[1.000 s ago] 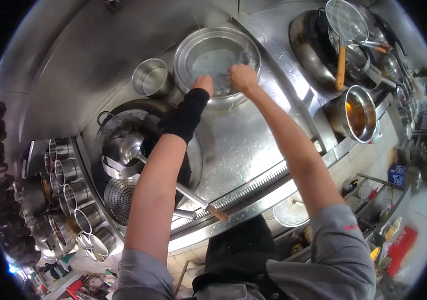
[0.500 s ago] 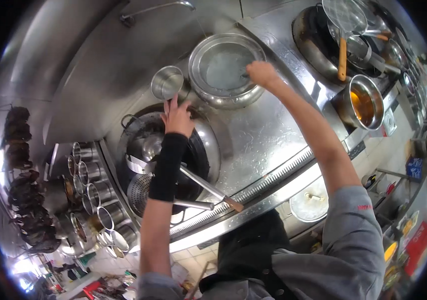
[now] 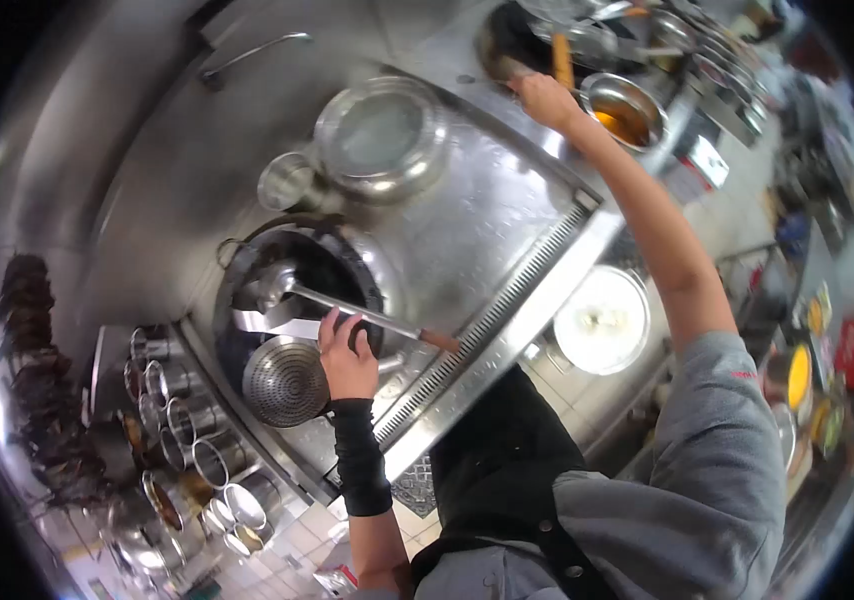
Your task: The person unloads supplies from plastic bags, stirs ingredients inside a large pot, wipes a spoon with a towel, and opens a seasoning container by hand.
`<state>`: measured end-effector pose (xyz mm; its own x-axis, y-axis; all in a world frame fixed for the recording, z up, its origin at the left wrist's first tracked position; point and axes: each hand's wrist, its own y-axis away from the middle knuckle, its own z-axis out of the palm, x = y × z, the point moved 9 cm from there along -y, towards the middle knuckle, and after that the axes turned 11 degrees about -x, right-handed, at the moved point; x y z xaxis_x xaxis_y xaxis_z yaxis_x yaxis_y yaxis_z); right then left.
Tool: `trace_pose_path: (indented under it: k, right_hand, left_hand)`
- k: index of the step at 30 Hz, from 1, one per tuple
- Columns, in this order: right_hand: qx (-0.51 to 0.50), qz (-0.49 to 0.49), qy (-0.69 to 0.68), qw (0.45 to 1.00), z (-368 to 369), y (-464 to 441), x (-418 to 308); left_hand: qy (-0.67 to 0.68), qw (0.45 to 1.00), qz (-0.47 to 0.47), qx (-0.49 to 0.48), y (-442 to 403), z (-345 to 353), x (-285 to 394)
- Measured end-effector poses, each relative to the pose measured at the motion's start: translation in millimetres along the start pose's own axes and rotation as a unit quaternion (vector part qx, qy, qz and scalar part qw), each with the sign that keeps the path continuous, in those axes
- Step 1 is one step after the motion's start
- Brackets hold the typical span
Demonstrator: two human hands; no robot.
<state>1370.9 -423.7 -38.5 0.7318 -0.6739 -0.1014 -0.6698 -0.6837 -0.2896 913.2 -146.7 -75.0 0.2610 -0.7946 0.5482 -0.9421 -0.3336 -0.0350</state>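
My left hand (image 3: 349, 362), with a black sleeve on the wrist, lies over the dark wok (image 3: 372, 285) on the left burner. Its fingers are spread, close to the ladle (image 3: 357, 308) with the wooden handle end. The perforated strainer (image 3: 287, 382) sits beside that hand, its handle partly covered by it. My right hand (image 3: 547, 102) reaches far right to the second wok (image 3: 494, 50). Its fingers are curled at the wok's near side, and what they grip is hidden. An orange-brown wooden handle (image 3: 562, 62) stands just behind it.
A steel basin of cloudy water (image 3: 379, 135) and a small steel pot (image 3: 287, 182) stand on the wet counter. A pot of amber liquid (image 3: 624, 112) is near my right hand. Several steel containers (image 3: 192, 420) stand at the left; a lidded pot (image 3: 602, 320) is below the counter edge.
My right hand has left the water basin and moved right to the second wok. My left hand has left the small pot and come down beside the ladle and strainer. The view has shifted.
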Motion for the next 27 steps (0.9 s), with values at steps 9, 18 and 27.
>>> trace_pose_path:
  k: [9, 18, 27]
  right_hand:
    - [-0.043, 0.251, 0.037, 0.966, -57, 355, 131]
    - [0.177, 0.659, -0.573, 0.454, 136, 798, 214]
    - [0.182, 0.696, -0.559, 0.413, 174, 898, 108]
  left_hand:
    - [0.203, 0.939, 0.194, -0.2, 53, 137, 166]
    - [0.034, 0.905, 0.258, -0.337, 105, 447, 241]
    - [-0.213, 0.876, 0.283, -0.327, 84, 645, 282]
